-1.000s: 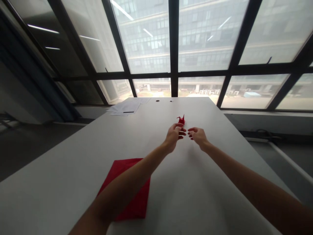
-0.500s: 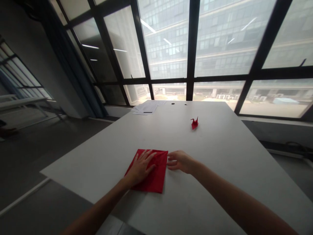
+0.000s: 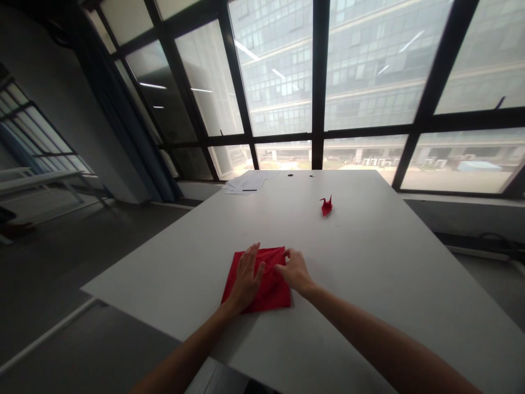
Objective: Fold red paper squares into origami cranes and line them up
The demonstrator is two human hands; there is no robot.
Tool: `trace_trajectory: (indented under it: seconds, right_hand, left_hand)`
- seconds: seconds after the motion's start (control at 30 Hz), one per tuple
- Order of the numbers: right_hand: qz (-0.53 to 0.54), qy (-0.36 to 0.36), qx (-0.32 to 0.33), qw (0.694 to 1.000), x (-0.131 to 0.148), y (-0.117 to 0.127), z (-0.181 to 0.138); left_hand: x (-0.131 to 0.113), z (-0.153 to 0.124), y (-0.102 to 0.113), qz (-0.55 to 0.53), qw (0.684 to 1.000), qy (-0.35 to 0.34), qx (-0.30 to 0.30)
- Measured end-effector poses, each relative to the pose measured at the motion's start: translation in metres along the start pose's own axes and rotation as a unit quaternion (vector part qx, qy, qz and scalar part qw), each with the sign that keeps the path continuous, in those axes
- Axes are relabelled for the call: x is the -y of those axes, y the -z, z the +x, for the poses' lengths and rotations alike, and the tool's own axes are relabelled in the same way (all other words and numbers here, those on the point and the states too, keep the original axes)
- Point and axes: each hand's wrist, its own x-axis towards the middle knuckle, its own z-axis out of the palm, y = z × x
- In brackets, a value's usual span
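A stack of red square paper (image 3: 274, 294) lies on the white table (image 3: 369, 273) near its front left edge. My left hand (image 3: 246, 273) rests flat on the stack, fingers stretched out. My right hand (image 3: 294, 271) is at the stack's far right corner, its fingertips pinching the top sheet there. A small red folded paper crane (image 3: 326, 206) stands farther back on the table, apart from both hands.
White papers (image 3: 248, 183) lie at the table's far left corner, with two small dark spots (image 3: 290, 175) beside them. Large windows with black frames rise behind the table. The table's left edge drops to a grey floor.
Both hands left the crane at the back and came to the red paper stack. Since half a second ago the right hand moved onto the stack's corner.
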Motion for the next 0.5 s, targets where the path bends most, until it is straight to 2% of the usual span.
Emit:
trace_trajectory:
  seconds: [0.2,0.37,0.5]
  right_hand:
    - [0.023,-0.025,0.047,0.998,0.001,-0.003,0.001]
    - [0.002,-0.002,0.037,0.999,-0.007,0.002,0.007]
    - [-0.025,0.013,0.027,0.999,-0.013,0.009,0.008]
  left_hand:
    - [-0.004,0.002,0.0,-0.025,0.999,0.026,-0.023]
    - [-0.005,0.005,0.009,-0.063,0.995,0.034,-0.069]
    - [0.006,0.007,0.015,-0.083,0.989,0.063,-0.101]
